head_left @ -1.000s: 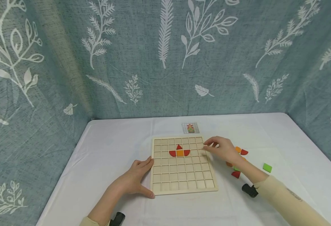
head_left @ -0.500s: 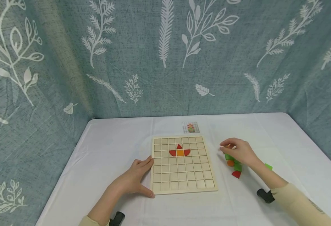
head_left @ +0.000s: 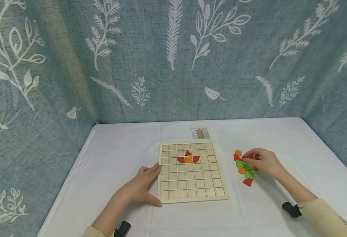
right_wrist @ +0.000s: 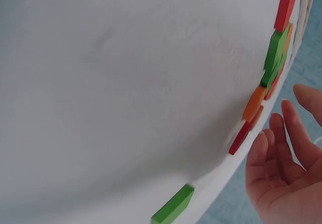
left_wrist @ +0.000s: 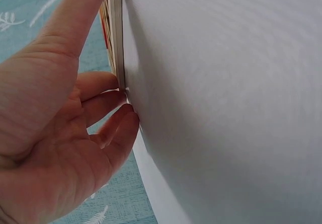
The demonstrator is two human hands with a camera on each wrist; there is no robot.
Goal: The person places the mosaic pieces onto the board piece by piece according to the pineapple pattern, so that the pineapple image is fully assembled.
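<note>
In the head view my left hand (head_left: pixel 143 185) rests against the left edge of a pale wooden grid board (head_left: pixel 192 180), thumb near its lower corner. The left wrist view shows those fingertips (left_wrist: pixel 130 114) right by the board's side. A red triangle (head_left: pixel 187 153), an orange square (head_left: pixel 188 160) and two red quarter-rounds (head_left: pixel 196 159) sit in the board's upper cells. My right hand (head_left: pixel 263 160) is over the loose pieces, thumb and forefinger close to a small red piece (head_left: pixel 243 158). Nothing shows between these fingers in the right wrist view, where the thumb stands apart.
Loose pieces lie right of the board: green squares (head_left: pixel 249 174), orange rounds (head_left: pixel 242 170), a red quarter-round (head_left: pixel 248 182). Another green block (right_wrist: pixel 173 204) lies apart, hidden from the head view by the arm. A small pattern card (head_left: pixel 200 133) lies behind the board.
My right hand has moved right from the board's upper right edge, over the loose pieces, uncovering an orange round and a red piece. My left hand and the board stay put.
</note>
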